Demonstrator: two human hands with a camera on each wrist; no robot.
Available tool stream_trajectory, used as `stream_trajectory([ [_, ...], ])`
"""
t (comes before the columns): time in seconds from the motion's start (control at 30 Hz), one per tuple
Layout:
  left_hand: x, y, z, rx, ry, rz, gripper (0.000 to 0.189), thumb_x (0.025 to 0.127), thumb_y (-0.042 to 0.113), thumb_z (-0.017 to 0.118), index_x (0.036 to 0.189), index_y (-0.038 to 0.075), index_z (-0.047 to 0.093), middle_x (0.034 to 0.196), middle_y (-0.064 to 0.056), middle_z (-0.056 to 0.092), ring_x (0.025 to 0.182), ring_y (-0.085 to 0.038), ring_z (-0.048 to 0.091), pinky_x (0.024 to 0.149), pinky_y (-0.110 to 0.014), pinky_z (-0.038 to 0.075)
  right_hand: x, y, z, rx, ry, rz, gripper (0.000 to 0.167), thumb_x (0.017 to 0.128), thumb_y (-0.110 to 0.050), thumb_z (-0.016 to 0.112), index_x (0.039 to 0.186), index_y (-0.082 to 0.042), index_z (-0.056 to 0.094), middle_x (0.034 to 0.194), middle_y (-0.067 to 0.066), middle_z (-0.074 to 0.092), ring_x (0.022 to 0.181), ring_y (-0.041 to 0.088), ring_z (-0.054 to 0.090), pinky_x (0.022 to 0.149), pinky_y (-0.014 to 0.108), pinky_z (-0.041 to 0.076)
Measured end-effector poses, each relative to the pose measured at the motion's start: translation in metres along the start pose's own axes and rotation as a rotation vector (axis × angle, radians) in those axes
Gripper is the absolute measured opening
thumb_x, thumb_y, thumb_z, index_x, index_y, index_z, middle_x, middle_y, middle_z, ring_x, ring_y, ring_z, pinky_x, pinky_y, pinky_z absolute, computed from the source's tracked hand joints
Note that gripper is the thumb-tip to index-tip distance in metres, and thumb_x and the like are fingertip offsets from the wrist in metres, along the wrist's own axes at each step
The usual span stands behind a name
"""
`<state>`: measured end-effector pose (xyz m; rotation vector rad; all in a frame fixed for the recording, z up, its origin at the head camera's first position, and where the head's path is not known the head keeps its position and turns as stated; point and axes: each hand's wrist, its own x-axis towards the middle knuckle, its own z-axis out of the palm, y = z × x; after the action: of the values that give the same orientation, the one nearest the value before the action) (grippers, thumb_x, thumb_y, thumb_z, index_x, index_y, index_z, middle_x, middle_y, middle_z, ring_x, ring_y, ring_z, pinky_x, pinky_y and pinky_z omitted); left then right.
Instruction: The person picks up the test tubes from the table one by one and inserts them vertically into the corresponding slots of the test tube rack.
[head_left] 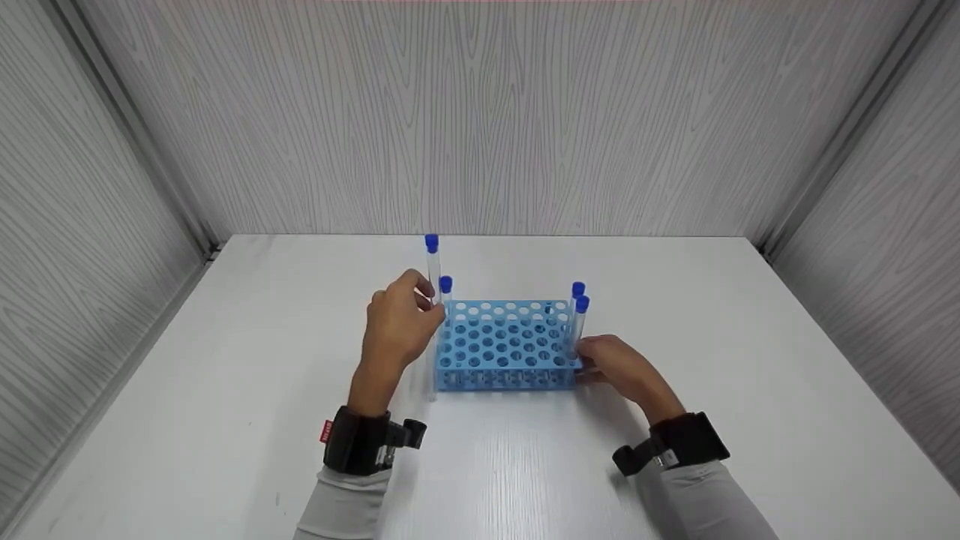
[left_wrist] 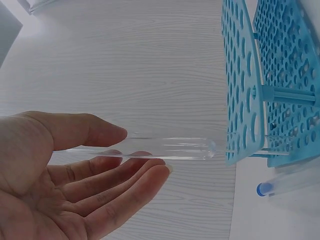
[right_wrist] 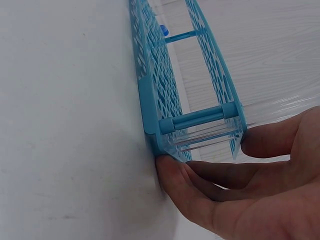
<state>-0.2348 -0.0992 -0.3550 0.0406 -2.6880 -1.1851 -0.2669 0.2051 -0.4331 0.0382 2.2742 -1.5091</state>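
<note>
My left hand (head_left: 400, 321) pinches a clear test tube (left_wrist: 175, 148) between thumb and fingers. Its blue cap (head_left: 431, 241) points up, and its rounded lower end is just above the top plate in the left wrist view. Below stands a light blue test tube rack (head_left: 506, 379), its top full of round holes. At its right end my right hand (head_left: 621, 367) grips it, thumb (right_wrist: 270, 138) by the upper plate and fingers (right_wrist: 187, 187) at the base. One blue-capped tube (head_left: 446, 286) stands at the rack's left end, and two capped tubes (head_left: 578, 319) at the right.
Another tube with a blue cap (left_wrist: 264, 189) lies on the white table (head_left: 247, 337) beside the rack's left end. Grey wood-grain panels (head_left: 480, 112) close in the table at the back and both sides.
</note>
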Motion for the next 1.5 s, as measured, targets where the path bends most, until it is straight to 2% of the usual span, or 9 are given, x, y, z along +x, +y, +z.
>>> stream_trajectory([
  [0.33,-0.002,0.006,0.002,-0.004,-0.022,0.006,0.021,0.093,0.014,0.067,0.113,0.006,0.064,0.104,-0.013,0.074,0.089,-0.027,0.071,0.076,-0.041,0.061,-0.001,-0.001,0.0,0.022,0.018,0.012,0.034,0.1,-0.015,0.04,0.112,0.008,0.061,0.103,0.011,0.059,0.106,0.027,0.063,0.103,0.047,0.052],
  [0.53,-0.002,0.008,0.006,-0.007,-0.049,0.012,0.021,0.092,0.013,0.067,0.111,0.005,0.063,0.099,-0.011,0.073,0.083,-0.024,0.068,0.07,-0.035,0.058,-0.001,-0.002,0.001,0.02,0.024,0.02,0.035,0.099,-0.015,0.04,0.114,0.009,0.06,0.103,0.012,0.058,0.105,0.028,0.062,0.103,0.047,0.052],
  [0.8,-0.002,0.005,0.01,0.012,-0.05,0.034,0.018,0.09,0.011,0.069,0.105,0.003,0.062,0.089,-0.011,0.069,0.075,-0.021,0.063,0.063,-0.03,0.053,-0.001,-0.001,0.002,0.03,0.02,-0.004,0.036,0.098,-0.013,0.04,0.115,0.011,0.062,0.105,0.012,0.063,0.104,0.027,0.065,0.101,0.046,0.053],
  [1.07,-0.001,0.003,0.015,0.013,-0.088,0.014,0.021,0.089,0.011,0.073,0.105,0.003,0.06,0.091,-0.011,0.068,0.082,-0.023,0.065,0.073,-0.034,0.058,-0.002,-0.001,0.002,0.024,0.022,-0.004,0.036,0.099,-0.014,0.04,0.115,0.01,0.061,0.105,0.012,0.062,0.106,0.029,0.065,0.102,0.047,0.053],
  [1.5,-0.001,0.002,0.02,0.019,-0.083,0.029,0.021,0.091,0.011,0.072,0.106,0.002,0.061,0.096,-0.014,0.071,0.092,-0.028,0.071,0.081,-0.039,0.062,-0.001,-0.001,0.001,0.026,0.019,0.017,0.039,0.1,-0.015,0.038,0.118,0.011,0.061,0.112,0.016,0.062,0.111,0.031,0.065,0.103,0.047,0.052],
])
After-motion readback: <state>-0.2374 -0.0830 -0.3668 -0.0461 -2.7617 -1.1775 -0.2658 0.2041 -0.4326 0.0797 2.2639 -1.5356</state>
